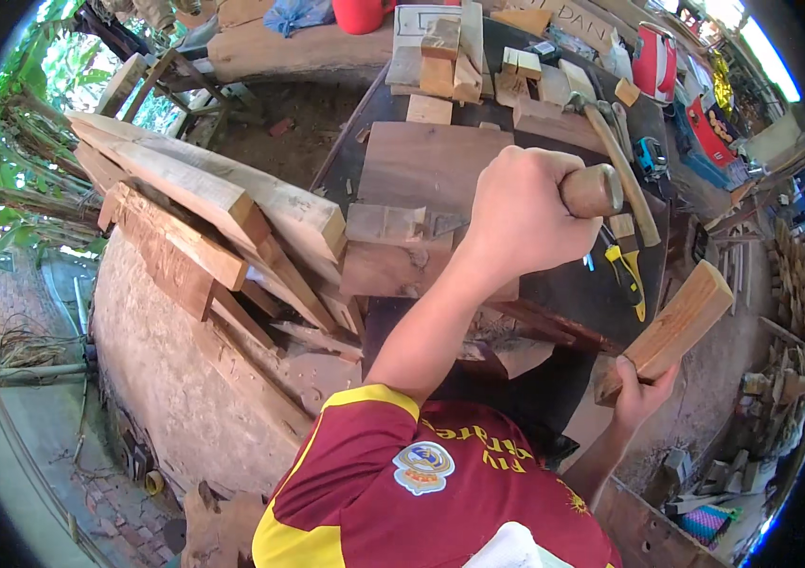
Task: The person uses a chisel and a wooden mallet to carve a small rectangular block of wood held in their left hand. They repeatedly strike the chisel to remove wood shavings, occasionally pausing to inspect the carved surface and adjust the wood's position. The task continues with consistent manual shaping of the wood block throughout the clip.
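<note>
My left hand (522, 216) is raised over the dark workbench, its fingers wrapped round a thick, rounded wooden handle (596, 191). Only the handle's end shows; my fist hides the rest, so the kind of tool cannot be made out. Lower and to the right, my right hand (646, 392) grips a squared wooden block (682, 317) near its lower end. The block tilts up and to the right, apart from the left hand. Beneath my left fist lie a flat brown board (436, 156) and smaller wood pieces (388, 227).
Right of my fist, a hammer (625, 156) with a curved wooden handle, a blue tape measure (650, 158) and yellow-black pliers (626, 280) lie on the bench. Several wood offcuts (440, 71) stand at its far end. Long timber planks (223, 180) lean at the left.
</note>
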{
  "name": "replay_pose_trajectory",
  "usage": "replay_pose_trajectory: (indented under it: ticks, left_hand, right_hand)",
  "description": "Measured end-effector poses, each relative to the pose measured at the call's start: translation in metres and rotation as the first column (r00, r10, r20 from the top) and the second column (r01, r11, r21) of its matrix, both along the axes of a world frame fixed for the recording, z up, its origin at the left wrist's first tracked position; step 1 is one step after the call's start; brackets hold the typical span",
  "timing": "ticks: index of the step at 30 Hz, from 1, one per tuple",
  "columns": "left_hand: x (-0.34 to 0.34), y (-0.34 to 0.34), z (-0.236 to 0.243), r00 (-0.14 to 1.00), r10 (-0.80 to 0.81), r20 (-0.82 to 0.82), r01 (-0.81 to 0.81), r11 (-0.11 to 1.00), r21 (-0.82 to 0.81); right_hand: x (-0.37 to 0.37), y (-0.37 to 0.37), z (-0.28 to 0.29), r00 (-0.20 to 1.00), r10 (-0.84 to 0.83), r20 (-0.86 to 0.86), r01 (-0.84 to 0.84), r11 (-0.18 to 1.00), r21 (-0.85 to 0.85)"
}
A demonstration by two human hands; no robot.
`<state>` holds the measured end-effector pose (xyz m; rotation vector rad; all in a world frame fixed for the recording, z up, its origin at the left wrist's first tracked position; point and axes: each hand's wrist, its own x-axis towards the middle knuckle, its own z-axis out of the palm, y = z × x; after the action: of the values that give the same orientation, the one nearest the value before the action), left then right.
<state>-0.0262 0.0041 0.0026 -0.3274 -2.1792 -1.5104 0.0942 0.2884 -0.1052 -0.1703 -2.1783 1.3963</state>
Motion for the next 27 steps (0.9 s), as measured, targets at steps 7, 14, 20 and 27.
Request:
replay_pose_trajectory:
  ticks: [7, 14, 20, 27]
  left_hand:
    - [-0.007, 0.000, -0.001, 0.996, 0.071, -0.045, -0.073, 0.997, -0.026]
    - [-0.008, -0.006, -0.001, 0.999, 0.042, -0.012, -0.043, 0.997, -0.064]
    - [-0.013, -0.005, -0.002, 0.999, 0.036, -0.010, -0.036, 0.999, -0.038]
    - [-0.015, -0.004, 0.001, 1.000, 0.020, 0.003, -0.020, 1.000, -0.015]
  right_hand:
    - [-0.005, -0.006, 0.019, 1.000, 0.017, -0.006, -0.017, 1.000, 0.003]
    - [-0.003, 0.000, 0.016, 0.999, 0.042, -0.017, -0.036, 0.970, 0.239]
    - [-0.005, -0.011, 0.020, 1.000, 0.015, -0.011, -0.013, 0.989, 0.151]
    - [-0.006, -0.010, 0.016, 0.999, 0.016, 0.031, -0.019, 0.995, 0.101]
